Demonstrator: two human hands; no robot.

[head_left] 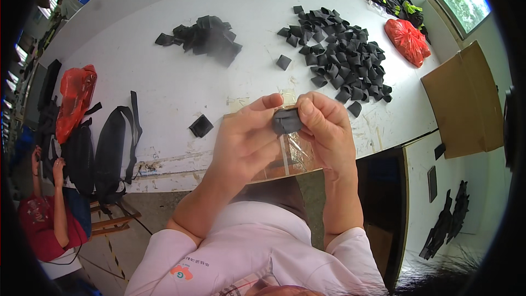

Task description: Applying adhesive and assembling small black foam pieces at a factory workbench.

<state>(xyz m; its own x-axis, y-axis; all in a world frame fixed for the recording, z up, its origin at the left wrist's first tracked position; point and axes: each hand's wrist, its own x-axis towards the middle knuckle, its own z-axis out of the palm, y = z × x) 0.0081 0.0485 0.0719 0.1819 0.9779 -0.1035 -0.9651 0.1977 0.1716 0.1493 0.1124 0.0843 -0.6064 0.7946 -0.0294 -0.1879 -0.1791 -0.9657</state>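
Note:
In front of my chest, above the table's near edge, a small black fabric piece (286,122) is folded or curled. My right hand (330,126) pinches its right side between thumb and fingers. My left hand (246,140) curls about its left side, thumb raised above it; the fingers are partly blurred. Below the hands, clear brown tape (301,153) covers part of the table edge. To the left lies a flat black square piece (201,126). A big heap of folded black pieces (342,55) spreads at the far right, with one single piece (283,62) beside it.
A blurred pile of black pieces (208,35) lies far left on the white table (164,87). Black straps (118,142) and a red bag (76,98) sit at the left, near a co-worker in red (46,222). At right are another red bag (408,41) and a cardboard box (466,101).

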